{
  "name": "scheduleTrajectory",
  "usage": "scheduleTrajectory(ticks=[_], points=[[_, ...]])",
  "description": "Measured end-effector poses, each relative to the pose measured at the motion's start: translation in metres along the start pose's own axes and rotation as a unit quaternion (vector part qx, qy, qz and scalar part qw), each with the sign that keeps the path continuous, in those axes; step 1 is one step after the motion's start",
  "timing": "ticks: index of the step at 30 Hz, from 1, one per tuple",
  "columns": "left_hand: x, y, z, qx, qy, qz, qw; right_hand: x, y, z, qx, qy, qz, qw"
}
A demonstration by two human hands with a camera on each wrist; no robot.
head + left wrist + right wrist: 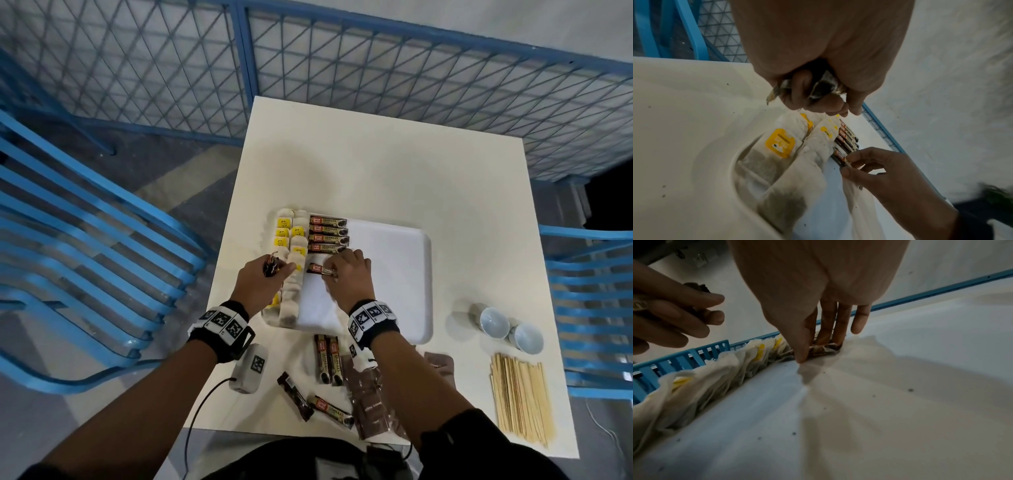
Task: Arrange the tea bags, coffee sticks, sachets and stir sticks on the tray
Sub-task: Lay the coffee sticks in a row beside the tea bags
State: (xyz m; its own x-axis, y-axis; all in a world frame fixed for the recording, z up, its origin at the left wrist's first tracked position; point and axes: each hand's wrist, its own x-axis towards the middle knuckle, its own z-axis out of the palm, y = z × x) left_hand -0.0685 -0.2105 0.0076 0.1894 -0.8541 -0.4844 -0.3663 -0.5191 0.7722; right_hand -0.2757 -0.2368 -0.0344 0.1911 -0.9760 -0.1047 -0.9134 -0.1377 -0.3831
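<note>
A white tray lies on the table. Tea bags with yellow tags fill two columns along its left side. To their right, several brown coffee sticks lie in a neat column. My right hand pinches another coffee stick between thumb and fingers, holding it flat on the tray just below that column; in the right wrist view the fingertips press down beside it. My left hand hovers over the tea bags and grips a small bunch of coffee sticks.
Loose coffee sticks and brown sachets lie on the table in front of the tray. Wooden stir sticks and two small cups sit at the right. Blue chairs flank the table.
</note>
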Motion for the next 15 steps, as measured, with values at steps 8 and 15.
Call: scheduleTrajectory(ticks=[8, 15], points=[[0.004, -0.002, -0.006, 0.005, 0.006, -0.001, 1.0, -0.005, 0.005, 0.006, -0.006, 0.042, 0.002, 0.999], [-0.001, -0.001, -0.008, -0.011, -0.002, -0.01, 1.0, 0.002, 0.003, 0.011, -0.003, 0.066, 0.024, 0.998]])
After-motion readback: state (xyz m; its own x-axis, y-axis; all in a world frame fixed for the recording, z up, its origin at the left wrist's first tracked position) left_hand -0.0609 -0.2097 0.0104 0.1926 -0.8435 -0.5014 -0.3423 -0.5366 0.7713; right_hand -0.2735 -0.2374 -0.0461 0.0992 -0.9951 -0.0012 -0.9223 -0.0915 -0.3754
